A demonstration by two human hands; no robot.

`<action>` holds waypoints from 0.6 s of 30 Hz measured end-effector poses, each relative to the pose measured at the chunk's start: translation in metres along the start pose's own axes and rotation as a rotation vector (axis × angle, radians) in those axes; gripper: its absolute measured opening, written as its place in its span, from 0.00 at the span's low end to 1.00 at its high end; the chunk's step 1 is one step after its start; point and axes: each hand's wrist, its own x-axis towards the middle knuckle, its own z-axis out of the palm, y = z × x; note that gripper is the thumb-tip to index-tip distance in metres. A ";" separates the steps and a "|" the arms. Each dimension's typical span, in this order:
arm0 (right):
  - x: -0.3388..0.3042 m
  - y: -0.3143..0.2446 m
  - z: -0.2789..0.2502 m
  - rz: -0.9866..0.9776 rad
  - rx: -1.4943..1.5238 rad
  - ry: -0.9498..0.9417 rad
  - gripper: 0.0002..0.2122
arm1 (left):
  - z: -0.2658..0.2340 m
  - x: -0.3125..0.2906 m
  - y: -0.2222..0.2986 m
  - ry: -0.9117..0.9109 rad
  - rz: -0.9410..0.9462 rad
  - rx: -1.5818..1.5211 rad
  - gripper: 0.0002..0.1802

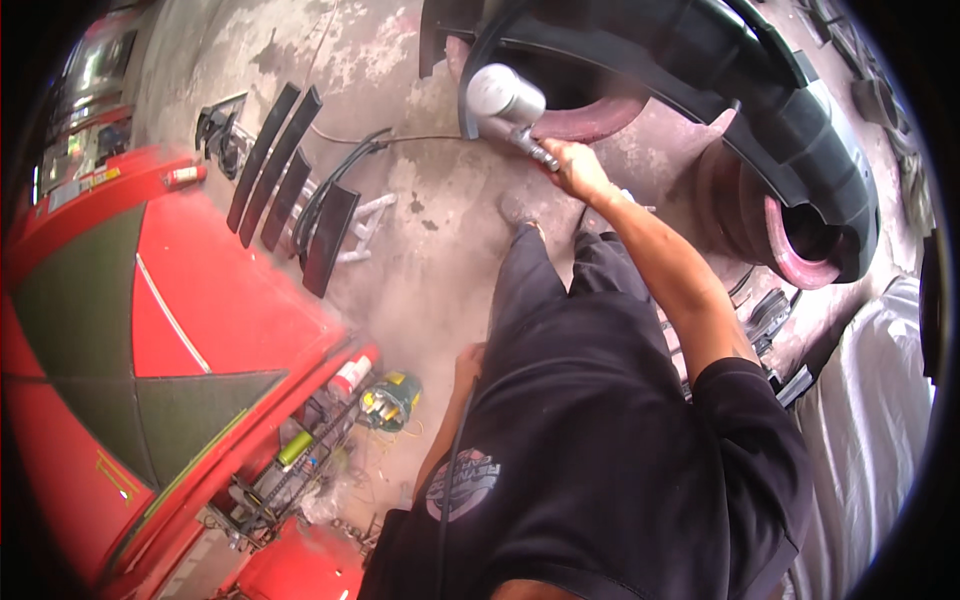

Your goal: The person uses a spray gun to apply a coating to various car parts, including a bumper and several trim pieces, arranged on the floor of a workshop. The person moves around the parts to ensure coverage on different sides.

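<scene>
My right hand (pixel 577 170) is closed round the handle of a spray gun (pixel 530 143) with a pale, round paint cup (pixel 505 93) on it. The gun is held out beside a large black car bumper (pixel 690 65), which curves across the upper right. Reddish, dusty tyre-like rings (pixel 590 120) sit beneath the bumper. Down at my left side, my left hand (pixel 468 362) hangs by my thigh, its fingers mostly hidden by my dark clothes. A thin dark hose (pixel 458 430) runs down along my shirt close to that hand.
Several black trim strips (pixel 280 170) rest on a stand to the left. A red car body with dark panels (pixel 190 300) fills the left side. Cans and tools crowd a cart (pixel 300 460) beside it. A silver cover (pixel 865 400) drapes at right. Another hose (pixel 420 137) crosses the stained floor.
</scene>
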 end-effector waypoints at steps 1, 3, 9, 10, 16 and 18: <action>-0.009 -0.005 0.014 0.033 -0.019 -0.108 0.10 | 0.006 -0.004 -0.021 0.027 0.040 0.074 0.17; -0.026 -0.007 0.032 0.066 -0.057 -0.273 0.12 | 0.015 -0.011 -0.044 0.001 0.071 0.133 0.17; -0.027 -0.031 0.034 0.067 0.030 -0.494 0.14 | 0.014 0.002 -0.074 -0.117 0.086 0.154 0.18; -0.018 -0.038 0.022 0.071 0.035 -0.450 0.13 | 0.012 0.012 -0.070 -0.128 0.099 0.151 0.18; 0.037 -0.006 -0.048 0.244 -0.019 0.184 0.13 | -0.007 0.061 0.011 -0.126 0.199 0.142 0.21; 0.058 -0.015 -0.092 0.384 0.021 0.376 0.13 | -0.019 0.083 0.008 -0.141 0.190 0.147 0.20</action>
